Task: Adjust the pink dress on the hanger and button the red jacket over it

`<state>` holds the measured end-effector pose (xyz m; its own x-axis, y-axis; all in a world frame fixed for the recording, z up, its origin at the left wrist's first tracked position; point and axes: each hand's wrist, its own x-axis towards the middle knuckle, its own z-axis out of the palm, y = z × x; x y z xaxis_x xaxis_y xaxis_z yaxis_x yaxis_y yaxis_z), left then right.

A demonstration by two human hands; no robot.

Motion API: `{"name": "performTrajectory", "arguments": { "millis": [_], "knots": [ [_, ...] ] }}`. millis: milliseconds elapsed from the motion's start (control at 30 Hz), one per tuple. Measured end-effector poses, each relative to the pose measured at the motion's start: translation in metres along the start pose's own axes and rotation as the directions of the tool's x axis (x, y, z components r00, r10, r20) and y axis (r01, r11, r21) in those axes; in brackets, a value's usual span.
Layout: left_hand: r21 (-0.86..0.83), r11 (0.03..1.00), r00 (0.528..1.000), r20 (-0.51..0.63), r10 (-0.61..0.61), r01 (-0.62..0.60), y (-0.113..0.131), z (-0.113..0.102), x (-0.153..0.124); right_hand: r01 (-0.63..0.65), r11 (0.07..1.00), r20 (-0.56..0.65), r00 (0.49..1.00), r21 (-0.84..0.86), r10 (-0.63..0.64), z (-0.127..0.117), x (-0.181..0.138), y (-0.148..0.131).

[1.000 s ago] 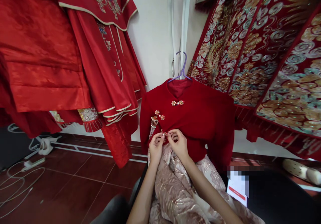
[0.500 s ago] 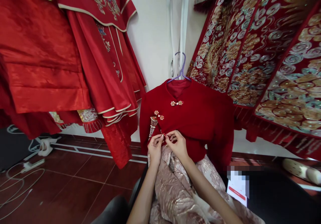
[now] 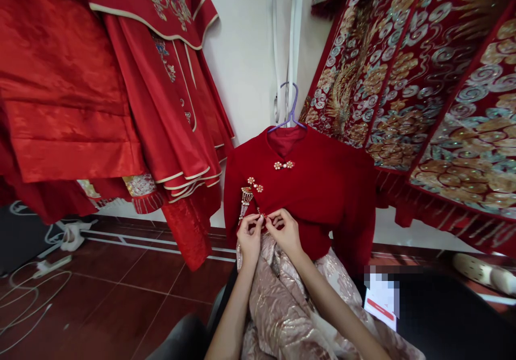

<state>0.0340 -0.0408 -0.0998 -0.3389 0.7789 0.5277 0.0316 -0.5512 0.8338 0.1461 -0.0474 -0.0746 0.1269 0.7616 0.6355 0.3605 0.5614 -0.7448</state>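
A dark red jacket (image 3: 322, 193) hangs on a purple hanger (image 3: 291, 114) in front of me, over a pale pink brocade skirt (image 3: 282, 306). It has pearl clasp fastenings: one at the collar (image 3: 284, 165), one lower left (image 3: 255, 184) with a beaded tassel (image 3: 244, 201). My left hand (image 3: 249, 235) and my right hand (image 3: 284, 230) pinch a third small clasp (image 3: 263, 216) between their fingertips, low on the jacket's front. Both hands are closed on it.
Red satin garments (image 3: 121, 80) hang at the left, heavily embroidered red and gold garments (image 3: 423, 80) at the right. White straps (image 3: 282, 37) hang down the wall. Cables and a power strip (image 3: 48, 263) lie on the red tiled floor. A blurred card (image 3: 381, 298) lies on a dark surface.
Both hands stay pinched on the lower clasp, shifting only slightly upward and to the left. The jacket has not moved.
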Motion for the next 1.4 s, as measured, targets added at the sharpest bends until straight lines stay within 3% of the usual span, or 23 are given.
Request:
{"name": "performTrajectory", "arguments": {
  "millis": [567,733,867,967,1033,1133,1233,1300,1400],
  "knots": [
    [-0.038,0.998,0.998,0.025,-0.057,0.057,0.001,0.003,0.002,0.008,1.000,0.014,1.000,0.006,-0.008,-0.001,0.000,-0.005],
    [-0.101,0.979,0.984,0.054,-0.173,0.177,0.009,-0.001,0.003,-0.023,0.999,-0.013,1.000,0.022,0.023,0.000,-0.001,-0.005],
    [-0.076,0.941,0.923,0.237,-0.304,0.329,0.015,-0.005,0.012,0.036,0.998,0.068,0.997,0.059,-0.040,-0.004,-0.003,-0.005],
    [0.061,0.961,0.863,0.428,-0.269,0.269,0.018,-0.007,0.028,0.097,0.994,0.129,0.986,0.055,-0.103,-0.006,-0.004,-0.005],
    [0.132,0.975,0.853,0.474,-0.218,0.176,0.019,-0.006,0.040,0.076,0.996,0.102,0.992,0.049,-0.080,-0.005,-0.004,-0.004],
    [0.130,0.990,0.914,0.391,-0.109,0.063,0.022,-0.002,0.058,0.021,0.999,0.037,0.999,0.037,-0.022,-0.002,-0.005,-0.001],
    [-0.006,0.992,0.965,0.231,-0.122,0.127,0.028,0.003,0.072,0.012,0.999,-0.016,1.000,0.030,-0.012,-0.001,-0.006,0.001],
    [-0.162,0.963,0.966,0.177,-0.186,0.215,0.033,0.007,0.079,0.014,1.000,-0.048,0.999,0.023,-0.013,-0.002,-0.007,0.003],
    [-0.347,0.866,0.928,0.228,-0.296,0.361,0.043,0.010,0.089,0.002,1.000,-0.059,0.998,0.014,-0.002,-0.004,-0.007,0.005]
  ]
}}
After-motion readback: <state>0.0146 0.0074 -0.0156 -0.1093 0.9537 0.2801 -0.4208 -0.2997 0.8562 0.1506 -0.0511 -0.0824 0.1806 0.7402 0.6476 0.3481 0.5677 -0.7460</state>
